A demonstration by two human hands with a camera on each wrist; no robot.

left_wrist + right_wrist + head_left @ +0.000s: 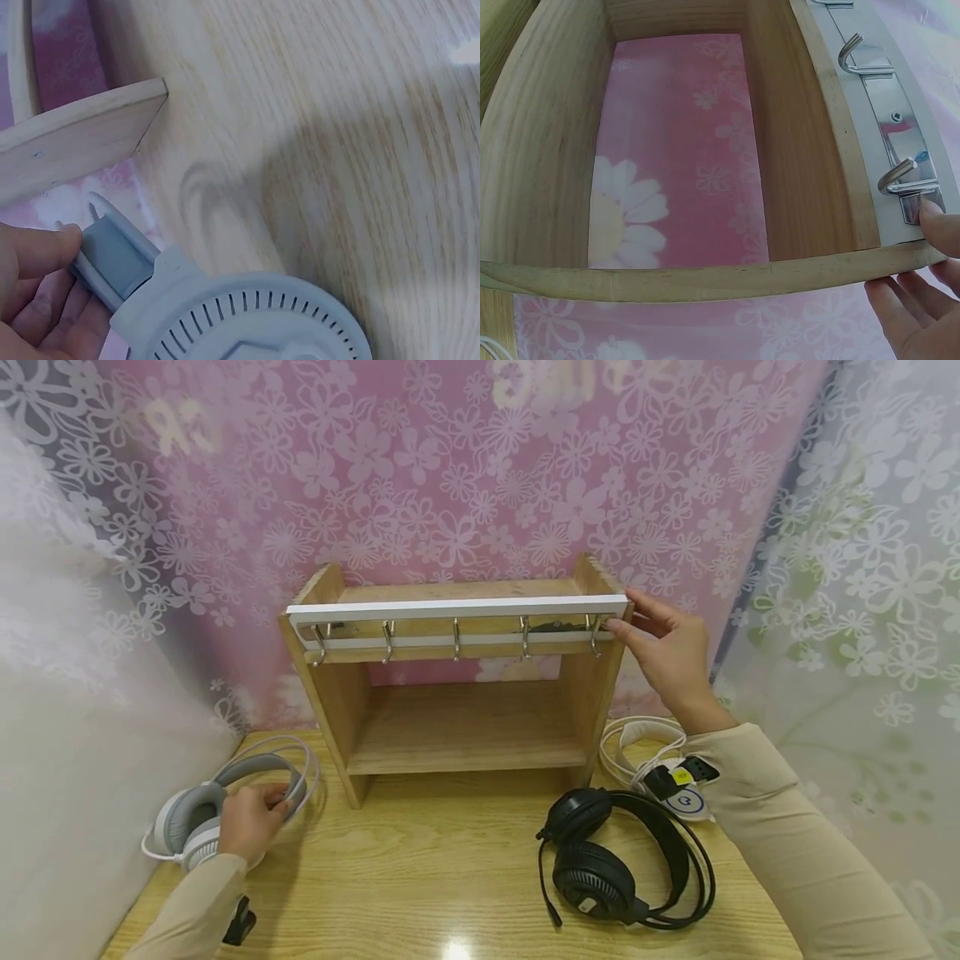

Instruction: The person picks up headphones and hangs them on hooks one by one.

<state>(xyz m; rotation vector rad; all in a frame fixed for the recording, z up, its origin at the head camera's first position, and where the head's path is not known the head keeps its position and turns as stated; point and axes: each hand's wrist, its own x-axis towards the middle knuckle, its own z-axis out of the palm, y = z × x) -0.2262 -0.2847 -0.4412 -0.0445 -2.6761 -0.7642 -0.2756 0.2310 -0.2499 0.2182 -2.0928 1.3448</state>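
My left hand (251, 822) grips the headband of white-and-grey headphones (187, 814) at the left of the table. In the left wrist view, thumb and fingers of the left hand (45, 289) pinch the band above the slotted ear cup (247, 319). A wooden shelf (468, 722) stands at the back, with a white rail of several metal hooks (456, 639) along its upper front. On the shelf's upper right corner, my right hand (671, 660) holds the edge. Its thumb presses the rail's end beside the last hook (904, 178), while the fingers lie against the outer side.
Black headphones (600, 881) with a microphone lie at the front right of the table (405, 877). Behind them, partly under my right forearm, are white headphones (686, 802) with a coiled cable. Flowered cloth (465, 468) hangs behind and at both sides.
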